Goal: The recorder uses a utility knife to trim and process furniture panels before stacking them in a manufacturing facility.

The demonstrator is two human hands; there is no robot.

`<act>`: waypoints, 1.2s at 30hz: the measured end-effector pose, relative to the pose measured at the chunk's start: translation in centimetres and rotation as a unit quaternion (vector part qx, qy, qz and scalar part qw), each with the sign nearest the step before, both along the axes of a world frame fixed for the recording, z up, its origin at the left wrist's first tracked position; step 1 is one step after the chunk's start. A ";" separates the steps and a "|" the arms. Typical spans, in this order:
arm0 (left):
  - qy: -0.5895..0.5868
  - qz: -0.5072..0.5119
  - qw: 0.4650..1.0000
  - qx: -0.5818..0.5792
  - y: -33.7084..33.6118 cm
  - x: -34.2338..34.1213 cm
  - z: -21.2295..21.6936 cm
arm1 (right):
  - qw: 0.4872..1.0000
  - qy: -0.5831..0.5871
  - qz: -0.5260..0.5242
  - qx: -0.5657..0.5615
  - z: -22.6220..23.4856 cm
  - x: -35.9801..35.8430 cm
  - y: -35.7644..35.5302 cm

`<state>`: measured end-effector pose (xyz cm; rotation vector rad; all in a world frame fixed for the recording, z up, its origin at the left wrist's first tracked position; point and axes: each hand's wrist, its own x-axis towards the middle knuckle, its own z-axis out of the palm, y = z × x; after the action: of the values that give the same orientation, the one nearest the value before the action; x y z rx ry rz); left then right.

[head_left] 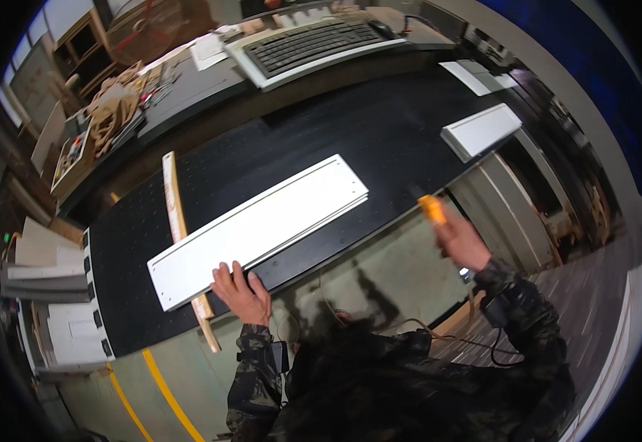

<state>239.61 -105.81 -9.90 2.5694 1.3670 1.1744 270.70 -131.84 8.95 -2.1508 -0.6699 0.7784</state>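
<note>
My left hand (241,295) rests on the near edge of a long white panel (262,228). Its fingers are laid apart on the top face, and the thumb is by the edge. A second white layer shows under the panel's right end, so it seems stacked. Under the left part of the panel a narrow wooden strip (173,195) runs crosswise and juts out on both sides. Off the bench's front edge, to the right, my right hand (459,239) is closed around an orange-handled tool (432,210). Motion blurs its far end, so its exact kind is unclear.
The panel lies on a black bench (225,173). Toward its right end sits a shorter stack of white pieces (483,131), with white sheets (477,76) behind. A keyboard (313,48) occupies the rear shelf. White boards (70,335) stand at the left; a cable (409,321) hangs near me.
</note>
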 end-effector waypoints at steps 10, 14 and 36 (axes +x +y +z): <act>0.013 0.010 1.000 -0.007 0.1 -0.1 0.4 | 0.872 0.035 0.487 -0.003 1.5 -6.4 7.9; 0.011 0.015 1.000 -0.009 0.0 -0.4 1.3 | 0.814 0.075 0.567 0.100 -1.2 -10.2 14.4; -0.284 0.416 0.643 -0.577 -40.1 -41.8 -17.8 | 0.834 -0.132 0.507 0.172 -7.4 -27.5 22.6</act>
<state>197.77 -145.91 -27.66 0.5902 2.0757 0.5521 243.15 -109.22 1.50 -1.4682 -2.0108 0.7699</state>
